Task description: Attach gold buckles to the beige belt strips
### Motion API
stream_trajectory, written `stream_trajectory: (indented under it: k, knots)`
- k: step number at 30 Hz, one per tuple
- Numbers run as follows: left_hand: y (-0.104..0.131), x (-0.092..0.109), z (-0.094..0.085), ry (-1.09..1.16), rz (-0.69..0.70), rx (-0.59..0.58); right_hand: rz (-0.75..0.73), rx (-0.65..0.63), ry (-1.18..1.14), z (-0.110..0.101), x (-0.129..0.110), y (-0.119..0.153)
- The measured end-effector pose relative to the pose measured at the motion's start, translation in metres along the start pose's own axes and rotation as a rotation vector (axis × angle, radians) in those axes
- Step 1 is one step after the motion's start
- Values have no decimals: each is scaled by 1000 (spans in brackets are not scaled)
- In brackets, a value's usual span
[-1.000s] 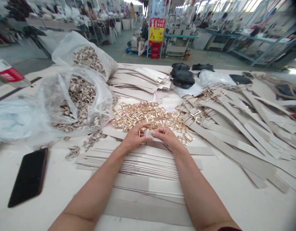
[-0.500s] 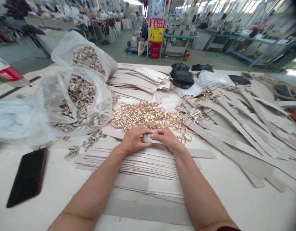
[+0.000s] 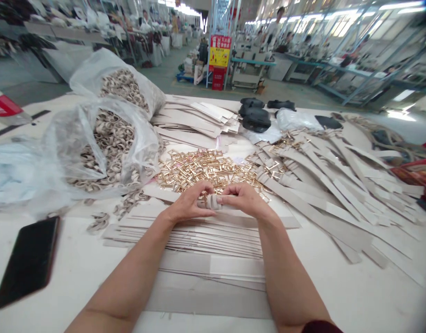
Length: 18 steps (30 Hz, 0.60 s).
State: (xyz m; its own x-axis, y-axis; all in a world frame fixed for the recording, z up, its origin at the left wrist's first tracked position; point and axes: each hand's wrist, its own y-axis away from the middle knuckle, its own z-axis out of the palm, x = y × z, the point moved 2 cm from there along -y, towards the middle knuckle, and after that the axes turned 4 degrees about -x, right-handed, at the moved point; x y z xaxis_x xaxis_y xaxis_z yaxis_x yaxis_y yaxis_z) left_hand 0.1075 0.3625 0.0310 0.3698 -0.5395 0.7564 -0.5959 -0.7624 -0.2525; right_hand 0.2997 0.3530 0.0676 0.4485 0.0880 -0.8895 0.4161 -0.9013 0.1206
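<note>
Between my two hands is a grey-beige strap [image 3: 212, 201] with a loop around it and a bit of gold buckle showing at its left. My left hand [image 3: 190, 203] grips the strap's left part between thumb and fingers. From the right, my right hand [image 3: 243, 199] pinches the strap by the loop. Just beyond my hands lies a pile of gold buckles [image 3: 206, 167]. Flat grey strips [image 3: 199, 238] are stacked under my wrists. More straps with buckles [image 3: 324, 189] fan out to the right.
Two clear plastic bags [image 3: 140, 134] of beige loops stand at the left. A black phone [image 3: 27, 261] lies at the near left. Further back are more strips [image 3: 195, 115] and black objects [image 3: 256, 118]. A red and white bottle [image 3: 7, 106] is at the left edge.
The view has shifted slightly. My right hand has moved a little away from my left, and more of the loop and strap shows between them.
</note>
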Motion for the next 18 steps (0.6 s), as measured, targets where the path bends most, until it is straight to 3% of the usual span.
stream_trajectory:
  k: [2,5,7,9,11,12,14,18]
  knots:
    - [0,-8,0,134,-53,65,-35,76,232,-31,-29,18]
    - [0,-18,0,188,-137,144,-19,258,621,-102,-59,37]
    - [0,-23,0,107,-167,138,68,422,847,-156,-63,38]
    - [1,-24,-1,-37,-185,88,180,675,1047,-200,-57,33]
    - [3,-24,-2,-188,-164,1,183,824,1139,-213,-45,25]
    - [3,-23,-2,-248,-143,-48,137,845,1127,-206,-38,20]
    - [5,-21,-5,-338,-113,-134,-7,759,999,-165,-20,11]
    - [7,-19,-9,-427,-122,-227,-189,162,710,-33,15,-6]
